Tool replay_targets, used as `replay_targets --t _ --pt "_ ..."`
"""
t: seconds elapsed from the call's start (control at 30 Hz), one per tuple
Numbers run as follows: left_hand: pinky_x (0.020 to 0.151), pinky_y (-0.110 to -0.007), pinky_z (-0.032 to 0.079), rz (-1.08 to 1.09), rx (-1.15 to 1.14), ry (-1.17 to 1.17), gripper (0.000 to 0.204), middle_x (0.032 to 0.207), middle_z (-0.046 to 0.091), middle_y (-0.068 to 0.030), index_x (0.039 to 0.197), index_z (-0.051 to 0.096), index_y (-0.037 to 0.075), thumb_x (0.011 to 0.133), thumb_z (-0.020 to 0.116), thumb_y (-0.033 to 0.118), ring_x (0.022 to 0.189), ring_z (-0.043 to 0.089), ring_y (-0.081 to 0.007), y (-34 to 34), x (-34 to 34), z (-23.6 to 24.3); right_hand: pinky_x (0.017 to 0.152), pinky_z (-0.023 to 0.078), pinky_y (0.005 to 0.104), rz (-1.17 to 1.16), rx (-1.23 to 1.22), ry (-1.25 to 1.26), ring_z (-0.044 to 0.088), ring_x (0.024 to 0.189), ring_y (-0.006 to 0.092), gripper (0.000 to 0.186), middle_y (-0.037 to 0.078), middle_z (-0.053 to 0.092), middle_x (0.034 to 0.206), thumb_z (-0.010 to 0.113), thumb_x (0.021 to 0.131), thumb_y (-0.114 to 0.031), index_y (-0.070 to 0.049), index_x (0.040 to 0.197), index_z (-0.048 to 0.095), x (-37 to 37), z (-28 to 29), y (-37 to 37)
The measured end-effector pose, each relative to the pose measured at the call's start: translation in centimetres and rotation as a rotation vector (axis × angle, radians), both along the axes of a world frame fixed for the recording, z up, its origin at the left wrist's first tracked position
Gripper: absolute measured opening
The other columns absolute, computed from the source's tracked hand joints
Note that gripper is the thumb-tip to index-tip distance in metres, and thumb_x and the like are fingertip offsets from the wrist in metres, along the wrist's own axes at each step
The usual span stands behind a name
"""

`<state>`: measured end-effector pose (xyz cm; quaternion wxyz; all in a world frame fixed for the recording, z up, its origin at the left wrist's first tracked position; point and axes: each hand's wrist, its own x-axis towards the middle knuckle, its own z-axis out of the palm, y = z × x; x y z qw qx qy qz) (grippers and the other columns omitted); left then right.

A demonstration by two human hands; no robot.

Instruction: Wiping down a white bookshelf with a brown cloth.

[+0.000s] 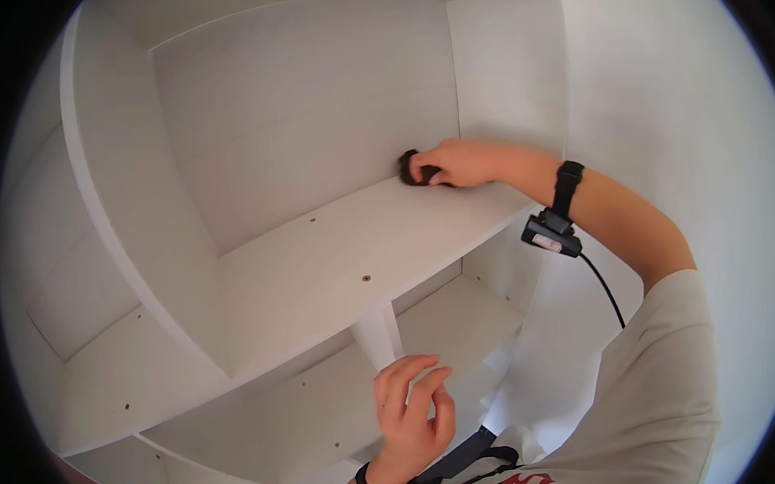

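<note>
My right hand (453, 163) is closed around a dark brown or black cloth-like thing (409, 168), whose exact kind I cannot make out. It presses this against the back of a white shelf board (294, 281), where the board meets the back panel (312, 107). My left hand (414, 414) hangs in the air in front of the lower shelves, near the upright divider (378, 336). Its fingers are curved and apart, with nothing in them.
The white shelving unit has a tall side panel (134, 192) at left and lower compartments (308, 410) beneath. Screw heads (367, 278) dot the boards. A white wall (657, 83) stands at right. From the black device (551, 235) strapped on my right forearm runs a cable (604, 286).
</note>
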<state>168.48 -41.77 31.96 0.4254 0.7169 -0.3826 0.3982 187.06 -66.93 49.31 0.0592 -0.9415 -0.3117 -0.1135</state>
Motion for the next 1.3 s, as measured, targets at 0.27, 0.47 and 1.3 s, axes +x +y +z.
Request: replay_targets --t 0.27,0.47,1.3 --pt "0.079 -0.036 0.046 -0.059 -0.023 -0.003 0.025 0.102 0.06 -0.0115 0.09 0.063 0.002 0.068 0.056 -0.01 0.092 0.058 -0.0296 -4.0 -0.1 1.7 0.078 0.046 0.0439 0.127 0.03 0.016 0.06 0.093 0.0344 0.033 0.017 0.064 0.104 0.06 0.089 -0.011 -0.01 0.121 0.054 -0.6 2.6 4.8" --pt "0.08 -0.037 0.045 -0.089 -0.037 0.012 0.027 0.103 0.06 -0.0103 0.091 0.065 0.003 0.067 0.058 -0.008 0.095 0.058 -0.029 -2.3 1.6 0.5 0.086 0.046 0.0446 0.04 -0.061 -0.036 0.058 0.103 0.0364 0.039 0.018 0.062 0.114 0.061 0.089 -0.015 -0.008 0.127 0.052 2.1 1.4 0.6" --pt "0.078 -0.037 0.046 -0.035 0.027 0.079 0.026 0.097 0.062 -0.0103 0.09 0.063 0.004 0.067 0.058 -0.009 0.092 0.059 -0.0294 -1.0 -1.1 0.0 0.067 0.048 0.0443 0.283 -0.08 0.063 0.061 0.079 0.0387 0.031 0.022 0.064 0.086 0.061 0.085 -0.006 -0.006 0.117 0.062 -9.4 4.1 15.5"
